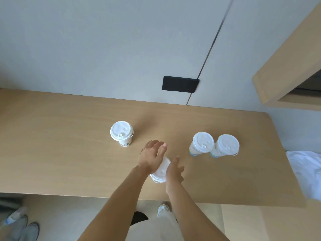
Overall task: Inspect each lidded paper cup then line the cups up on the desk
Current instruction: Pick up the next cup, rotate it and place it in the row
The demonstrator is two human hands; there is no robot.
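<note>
Shoes: a pair of grey shoes (22, 225) stands on the floor, nearer to you than the held cup (162, 171) and well off to its left.
Right hand: your right hand (174, 174) lies against the held cup's right side, with its fingers loosely spread and nearly straight, not wrapped round anything.
Held cup: it sits between your two hands above the tabletop (69, 153), close to the near edge. Only its white lid shows, tilted up toward you. Whether its base touches the wood, you cannot tell.
Left hand: your left hand (152, 157) covers the held cup's left and far side, its fingers curved round the cup's body and gripping it.
White cloth: a white cloth (305, 171) lies far right of the held cup, past the tabletop's end.
Middle cup: the middle cup (202, 142) stands upright, beyond the held cup and to its right.
End cup: the end cup (225, 145) stands upright, farther right, touching the middle cup.
Lone cup: the lone cup (121, 133) stands upright, beyond the held cup and to its left, well apart.
Wall plate: a black wall plate (180, 84) is on the wall, farthest beyond the held cup.
</note>
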